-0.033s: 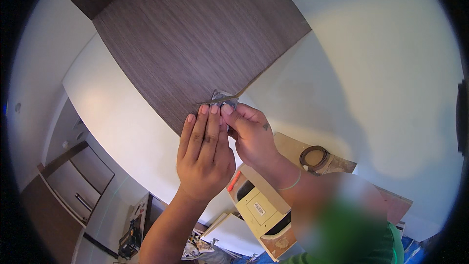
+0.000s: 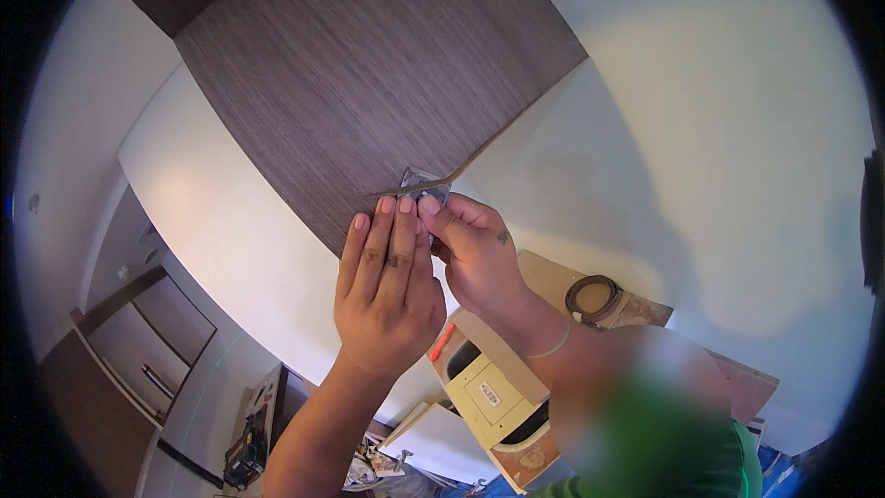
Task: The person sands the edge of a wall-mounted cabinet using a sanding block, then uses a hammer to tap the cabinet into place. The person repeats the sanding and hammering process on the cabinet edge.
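Note:
A dark brown wood-grain panel [image 2: 369, 74] fills the upper middle of the view. A thin brown strip [image 2: 472, 157] runs along its right edge, and its loose end bends away leftward at the panel's lower corner. My right hand [image 2: 479, 254] pinches a small flat grey metal-like piece [image 2: 419, 177] at that corner, thumb on top; the strip crosses over it. The piece's lower part is hidden by my fingers. My left hand [image 2: 387, 300] lies flat with its fingers stretched out side by side, fingertips at the strip's loose end, touching or nearly touching the right thumb.
White surfaces [image 2: 230, 194] flank the panel. Below are a cream-coloured machine or box [image 2: 493, 397] with a red-orange marker-like item [image 2: 442, 341], and a board with a coiled brown strip [image 2: 593, 300]. A black tool [image 2: 244, 456] stands at lower left. A blurred patch covers part of the lower right.

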`<state>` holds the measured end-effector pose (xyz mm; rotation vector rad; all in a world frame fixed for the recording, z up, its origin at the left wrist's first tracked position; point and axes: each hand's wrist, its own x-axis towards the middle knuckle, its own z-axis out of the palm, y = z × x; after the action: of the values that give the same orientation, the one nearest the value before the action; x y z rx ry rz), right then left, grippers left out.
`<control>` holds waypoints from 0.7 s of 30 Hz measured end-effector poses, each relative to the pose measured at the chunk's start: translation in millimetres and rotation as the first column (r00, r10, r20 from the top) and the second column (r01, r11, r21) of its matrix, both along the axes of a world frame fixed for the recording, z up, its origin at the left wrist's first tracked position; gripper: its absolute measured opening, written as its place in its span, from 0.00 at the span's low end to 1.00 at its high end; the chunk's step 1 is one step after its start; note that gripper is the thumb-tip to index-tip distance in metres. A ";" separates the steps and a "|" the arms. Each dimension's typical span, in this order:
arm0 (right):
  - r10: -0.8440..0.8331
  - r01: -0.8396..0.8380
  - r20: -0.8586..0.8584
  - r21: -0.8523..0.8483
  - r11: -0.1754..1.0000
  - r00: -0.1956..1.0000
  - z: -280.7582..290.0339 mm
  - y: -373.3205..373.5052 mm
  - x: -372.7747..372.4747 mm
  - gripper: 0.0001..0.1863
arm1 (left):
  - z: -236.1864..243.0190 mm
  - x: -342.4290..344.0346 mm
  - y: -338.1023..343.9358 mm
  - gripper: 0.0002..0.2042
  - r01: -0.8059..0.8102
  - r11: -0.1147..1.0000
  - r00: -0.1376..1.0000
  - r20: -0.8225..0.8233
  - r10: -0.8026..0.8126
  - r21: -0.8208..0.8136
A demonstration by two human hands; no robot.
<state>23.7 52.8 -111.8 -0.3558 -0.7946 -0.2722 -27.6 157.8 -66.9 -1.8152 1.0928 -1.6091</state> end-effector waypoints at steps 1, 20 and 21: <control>-0.001 0.001 -0.007 0.002 1.000 1.000 0.1 0.0 1.5 0.14 | -0.2 2.1 0.1 0.22 -0.009 1.000 1.000 0.020 0.009 0.006; 0.037 -0.038 -0.041 -0.018 0.999 0.998 -4.5 -7.0 -0.6 0.13 | 0.7 -2.2 -2.3 0.21 -0.039 0.999 0.998 -0.057 0.039 -0.001; 0.029 -0.029 -0.036 -0.006 1.000 0.999 -6.0 -8.3 0.1 0.13 | -0.2 -1.0 -2.0 0.23 -0.030 1.000 0.996 -0.081 0.031 0.006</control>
<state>23.8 44.5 -117.8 -0.3543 -0.7646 -0.2351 -28.6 155.8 -67.1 -1.8996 1.0977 -1.5262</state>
